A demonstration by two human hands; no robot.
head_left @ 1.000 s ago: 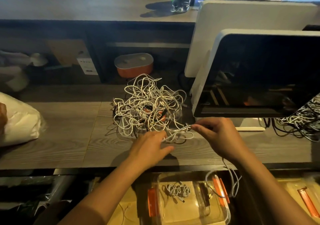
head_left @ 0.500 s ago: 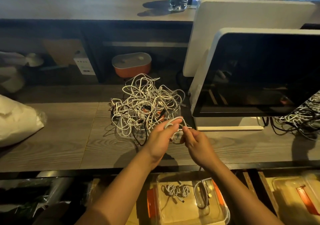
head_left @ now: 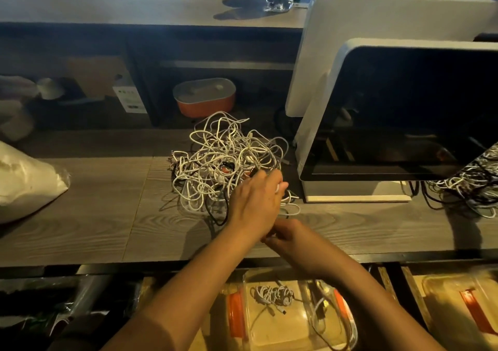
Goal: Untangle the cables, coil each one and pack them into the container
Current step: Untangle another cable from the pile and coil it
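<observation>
1. Since half a second ago my left hand [head_left: 256,202] has gone forward onto the near-right corner of the tangled pile of white and black cables [head_left: 223,162]. My right hand [head_left: 292,238] has dropped back and now sits tucked under the left wrist, on my side of the pile.
2. The left fingers are curled, and a bit of thin white cable [head_left: 277,188] shows in their grip. I judge that this hand serves as the form a coil is wound on. The right fingers are hidden beneath the left wrist, so I cannot tell whether they pinch anything.
3. The pile lies loose on the grey wood-grain surface [head_left: 94,215] and looks largely unsorted. By my reckoning most of the task remains.
4. The clear plastic container with orange clips [head_left: 283,334] sits below the surface's near edge, straight toward me from the pile. One small coiled white cable [head_left: 270,292] already lies in it. Placed there, it lets a finished coil simply drop down.
5. To the right of the pile, the white-framed dark-screened monitor [head_left: 404,113] stands just beside it, so pulling that way is cramped.
6. To the left of the pile, the surface runs bare up to a white plastic bag [head_left: 24,180], well apart. That is my open side.
7. The strip between the pile and the near edge is slim, so cable drawn toward me would likely hang over it.
</observation>
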